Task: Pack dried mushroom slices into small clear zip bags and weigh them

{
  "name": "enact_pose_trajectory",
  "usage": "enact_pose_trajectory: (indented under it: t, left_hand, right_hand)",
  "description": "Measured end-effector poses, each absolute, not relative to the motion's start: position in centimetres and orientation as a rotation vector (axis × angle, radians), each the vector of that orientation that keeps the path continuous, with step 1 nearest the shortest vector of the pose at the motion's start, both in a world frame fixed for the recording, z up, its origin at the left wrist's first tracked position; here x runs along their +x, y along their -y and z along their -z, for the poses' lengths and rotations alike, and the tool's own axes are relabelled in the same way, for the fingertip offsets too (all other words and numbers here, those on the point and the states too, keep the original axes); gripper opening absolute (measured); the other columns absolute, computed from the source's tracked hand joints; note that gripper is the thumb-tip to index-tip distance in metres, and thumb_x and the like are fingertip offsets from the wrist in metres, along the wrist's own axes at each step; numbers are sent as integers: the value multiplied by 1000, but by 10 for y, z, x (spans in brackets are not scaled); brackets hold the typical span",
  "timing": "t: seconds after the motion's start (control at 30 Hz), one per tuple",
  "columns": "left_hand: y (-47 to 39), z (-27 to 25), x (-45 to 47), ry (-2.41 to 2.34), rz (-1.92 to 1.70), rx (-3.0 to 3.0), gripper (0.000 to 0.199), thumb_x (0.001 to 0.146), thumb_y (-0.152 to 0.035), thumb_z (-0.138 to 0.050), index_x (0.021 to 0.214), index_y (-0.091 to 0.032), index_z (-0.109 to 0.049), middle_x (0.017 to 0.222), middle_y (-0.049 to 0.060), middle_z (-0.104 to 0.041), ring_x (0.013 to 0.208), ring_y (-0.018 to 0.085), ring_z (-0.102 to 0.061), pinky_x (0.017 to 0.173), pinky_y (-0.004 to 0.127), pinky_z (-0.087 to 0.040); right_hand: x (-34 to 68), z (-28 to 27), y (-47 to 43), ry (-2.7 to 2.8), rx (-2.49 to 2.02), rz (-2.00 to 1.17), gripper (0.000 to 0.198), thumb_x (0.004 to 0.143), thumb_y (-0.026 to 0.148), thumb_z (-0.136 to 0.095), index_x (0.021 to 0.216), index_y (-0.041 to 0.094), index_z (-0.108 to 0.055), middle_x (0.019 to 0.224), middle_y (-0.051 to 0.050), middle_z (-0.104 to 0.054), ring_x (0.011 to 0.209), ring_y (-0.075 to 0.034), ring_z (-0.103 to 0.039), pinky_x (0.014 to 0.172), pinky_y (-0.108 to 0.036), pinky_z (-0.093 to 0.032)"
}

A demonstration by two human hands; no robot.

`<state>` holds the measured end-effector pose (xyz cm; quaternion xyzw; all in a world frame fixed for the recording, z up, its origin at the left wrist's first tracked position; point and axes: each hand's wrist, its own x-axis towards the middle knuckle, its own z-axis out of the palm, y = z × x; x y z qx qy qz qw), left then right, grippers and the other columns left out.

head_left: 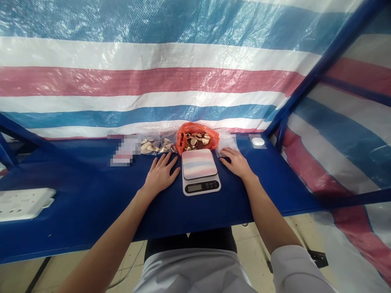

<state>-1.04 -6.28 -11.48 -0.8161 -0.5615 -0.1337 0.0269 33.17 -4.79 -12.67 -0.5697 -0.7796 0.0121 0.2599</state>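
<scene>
Two hands lie flat and spread on the blue table (91,191), holding nothing: the left hand (160,175) just left of the scale (200,173), the right hand (236,162) on a clear bag (226,142). Weighing well likely wants both hands off the scale. Its shiny platform reflects stripes; an orange bag (197,138) of sliced pieces sits behind it.

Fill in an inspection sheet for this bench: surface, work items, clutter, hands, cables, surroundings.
Surface: blue table.
Work items: digital scale, pan bare; orange bag of sliced pieces behind it; clear bags of the same to its left.
Clutter: small white puck at the back right; flat clear bag.
Hands: left hand and right hand flat, either side of scale.
Cables: power strip at the left; cord not seen.
Surroundings: striped tarpaulin, blue frame.
</scene>
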Motion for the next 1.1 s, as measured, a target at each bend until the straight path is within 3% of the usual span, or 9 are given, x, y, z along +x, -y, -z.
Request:
enact_pose_trajectory:
  t: [0.27, 0.87, 1.1]
  left_hand:
    - [70, 103, 0, 1853, 197, -2513, 58, 102, -45, -38, 155, -22, -43, 164, 10, -33, 153, 34, -28, 125, 55, -20]
    - [68, 107, -2, 1853, 343, -2531, 57, 99, -44, -45, 152, -22, -48, 161, 11, -39, 152, 35, -31, 124, 57, -21]
    - [68, 108, -3, 1836, 321, -2534, 58, 100, -45, -43, 152, -20, -47, 162, 12, -38, 151, 36, -32, 124, 57, -22]
  right_hand:
    - [335, 134, 44, 2125, -1526, -69, 34, 99, 37, -52, 125, 26, -71, 138, -8, -66, 134, -29, -57, 116, -51, -42]
    - [330, 129, 48, 2027, -1542, -56, 29, 100, 35, -52, 115, 29, -76, 128, -3, -72, 127, -26, -64, 110, -45, -51]
    - [326, 120, 51, 1908, -1607, -99, 23, 96, 35, -58, 103, 32, -80, 118, 1, -76, 118, -24, -69, 101, -40, -56]
